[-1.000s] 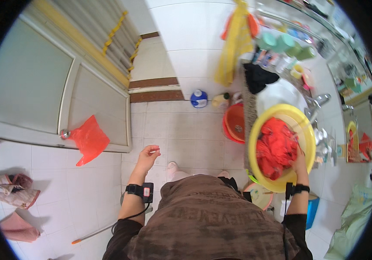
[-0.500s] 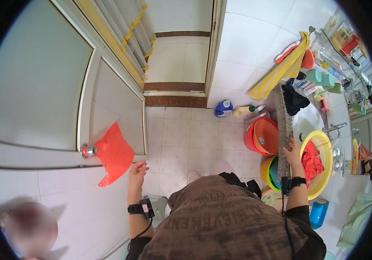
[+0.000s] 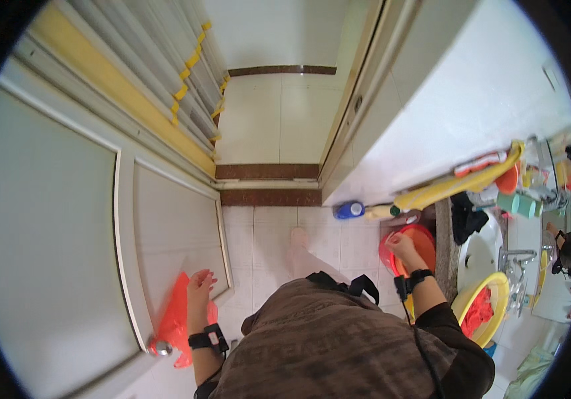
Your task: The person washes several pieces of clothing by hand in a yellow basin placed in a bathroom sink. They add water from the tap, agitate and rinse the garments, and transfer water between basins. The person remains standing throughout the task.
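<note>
My left hand point(image 3: 199, 287) is spread open against the white door point(image 3: 165, 226), its fingers resting on the top of a red plastic bag point(image 3: 173, 322) that hangs from the door knob point(image 3: 157, 346). My right hand point(image 3: 402, 245) is curled over the left rim of a red basin point(image 3: 424, 243) that stands on the tiled floor beside the counter. A yellow basin point(image 3: 491, 292) with red cloth point(image 3: 477, 312) in it sits further right, near my right elbow and apart from the hand.
A white sink point(image 3: 479, 251) with a metal tap point(image 3: 517, 256) lies right of the red basin. A black cloth point(image 3: 461, 216), a long yellow object point(image 3: 451, 187), green cups point(image 3: 519, 203) and a blue bottle point(image 3: 350, 211) crowd the counter end. My foot point(image 3: 300, 243) is on the floor tiles.
My right hand has let go of the yellow basin and moved to the red basin's rim. My left hand has reached the red bag on the door. The view has swung left.
</note>
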`<state>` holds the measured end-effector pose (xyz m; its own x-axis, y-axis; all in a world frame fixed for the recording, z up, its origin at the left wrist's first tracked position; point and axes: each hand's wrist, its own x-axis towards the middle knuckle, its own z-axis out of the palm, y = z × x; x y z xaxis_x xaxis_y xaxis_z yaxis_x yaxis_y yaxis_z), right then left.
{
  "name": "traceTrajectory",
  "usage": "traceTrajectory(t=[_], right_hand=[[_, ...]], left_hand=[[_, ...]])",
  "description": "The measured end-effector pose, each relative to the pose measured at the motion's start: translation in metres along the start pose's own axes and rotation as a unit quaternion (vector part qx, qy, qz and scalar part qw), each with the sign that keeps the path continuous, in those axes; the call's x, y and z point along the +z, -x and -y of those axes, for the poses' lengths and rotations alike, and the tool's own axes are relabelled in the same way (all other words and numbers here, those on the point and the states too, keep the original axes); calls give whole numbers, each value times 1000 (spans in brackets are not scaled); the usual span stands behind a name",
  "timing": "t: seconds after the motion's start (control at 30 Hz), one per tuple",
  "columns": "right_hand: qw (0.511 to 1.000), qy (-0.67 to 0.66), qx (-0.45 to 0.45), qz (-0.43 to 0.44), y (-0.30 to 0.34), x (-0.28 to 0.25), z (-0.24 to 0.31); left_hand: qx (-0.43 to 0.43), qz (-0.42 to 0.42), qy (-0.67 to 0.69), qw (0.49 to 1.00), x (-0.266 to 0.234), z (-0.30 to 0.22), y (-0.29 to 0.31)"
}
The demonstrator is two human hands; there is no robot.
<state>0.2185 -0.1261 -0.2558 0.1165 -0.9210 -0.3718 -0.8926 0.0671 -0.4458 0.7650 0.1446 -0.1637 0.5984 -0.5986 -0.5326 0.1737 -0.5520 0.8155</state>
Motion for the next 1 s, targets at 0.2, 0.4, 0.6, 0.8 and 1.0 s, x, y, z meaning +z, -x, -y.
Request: traceTrajectory(t=[0.2, 0.4, 0.6, 0.8, 1.0], right_hand=[[990, 12, 34, 137, -82, -7, 65], [976, -4, 146, 161, -116, -32, 103], [938, -186, 291, -3, -104, -49, 162], [872, -229, 408, -145, -71, -48, 248], [793, -288, 490, -219, -36, -25, 285]], left_hand=[[23, -14, 43, 999, 22, -81, -109], [-2, 61, -18, 998, 54, -144, -238], [52, 192, -13, 980, 97, -258, -421], [109, 283, -54, 951, 161, -383, -547], [93, 381, -106, 914, 241, -424, -575]])
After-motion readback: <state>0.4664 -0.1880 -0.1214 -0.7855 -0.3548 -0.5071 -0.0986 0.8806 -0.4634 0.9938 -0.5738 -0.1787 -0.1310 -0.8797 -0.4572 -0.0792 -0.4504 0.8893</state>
